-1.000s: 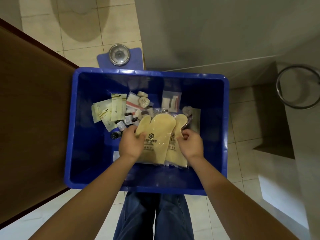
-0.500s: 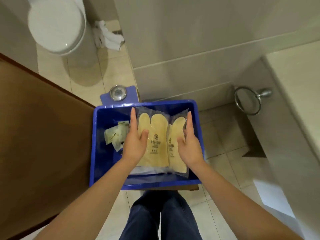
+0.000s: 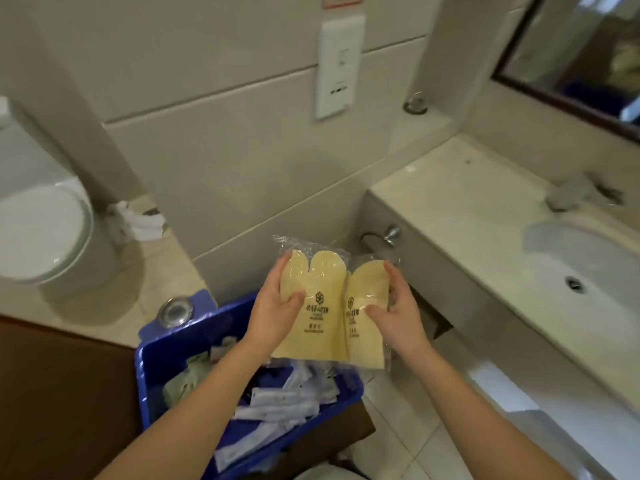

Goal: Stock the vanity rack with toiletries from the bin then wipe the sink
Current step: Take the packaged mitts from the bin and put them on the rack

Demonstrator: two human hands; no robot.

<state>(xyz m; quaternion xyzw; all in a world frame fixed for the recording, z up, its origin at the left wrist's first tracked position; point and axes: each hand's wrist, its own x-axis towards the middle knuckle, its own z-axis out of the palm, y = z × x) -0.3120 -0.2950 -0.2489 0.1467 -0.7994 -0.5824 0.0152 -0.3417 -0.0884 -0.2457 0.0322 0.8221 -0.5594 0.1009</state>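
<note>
Both hands hold two clear-wrapped yellow packs up in the air, above the far right corner of the blue bin [image 3: 207,322] and near the front of the counter [image 3: 450,202]. The left hand [image 3: 277,313] clamps the left pack [image 3: 317,327]: thumb across its front, fingers running up its left edge. The right hand [image 3: 398,315] clamps the right pack [image 3: 365,296] the same way, thumb on the front and fingers along the right edge. The packs stand upright side by side. Their inner edges overlap, and each has a dark printed logo with lines of text that are too small to read.

The bin sits low at near left, with white sachets [image 3: 277,407] and pale green packets [image 3: 187,379] loose inside. A round metal disc [image 3: 175,311] lies on a blue flap at its far left corner. The sink [image 3: 588,271] is set in the counter at right, well apart from the packs, its drain [image 3: 575,284] showing. A blurred tap [image 3: 581,194] stands behind it. A toilet [image 3: 38,230] is at far left, a brown door [image 3: 62,393] at near left, and a mirror [image 3: 571,46] at top right.
</note>
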